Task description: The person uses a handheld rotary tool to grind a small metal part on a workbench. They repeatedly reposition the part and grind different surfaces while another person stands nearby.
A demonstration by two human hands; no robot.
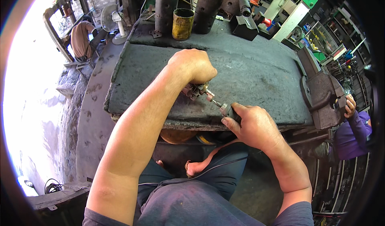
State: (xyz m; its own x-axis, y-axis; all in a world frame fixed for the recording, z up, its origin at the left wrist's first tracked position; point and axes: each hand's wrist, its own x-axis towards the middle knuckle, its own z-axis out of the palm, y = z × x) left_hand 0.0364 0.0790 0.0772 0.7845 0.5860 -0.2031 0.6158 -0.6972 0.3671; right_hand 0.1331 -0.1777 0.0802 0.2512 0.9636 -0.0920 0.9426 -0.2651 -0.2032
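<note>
My left hand [193,65] is closed over a small metal part [196,91], its knuckles turned up and its fingertips hidden. The part has a dull, uneven surface and rests low over the near half of the dark workbench [248,75]. In my right hand [256,124] is a handheld rotary tool [226,109] with a metal nose and a thin bright shaft. Thumb and forefinger wrap its nose; most of its body is hidden in the palm. The shaft's tip points up-left and meets or nearly meets the metal part.
At the bench's back stand a yellow can [183,24] and a dark pipe holder [166,13] with rods. A heavy vise [324,97] sits at the right end, beside a person in purple [355,136]. A thin cable [200,173] crosses my lap. Another person [82,37] sits far left near a fan [112,19].
</note>
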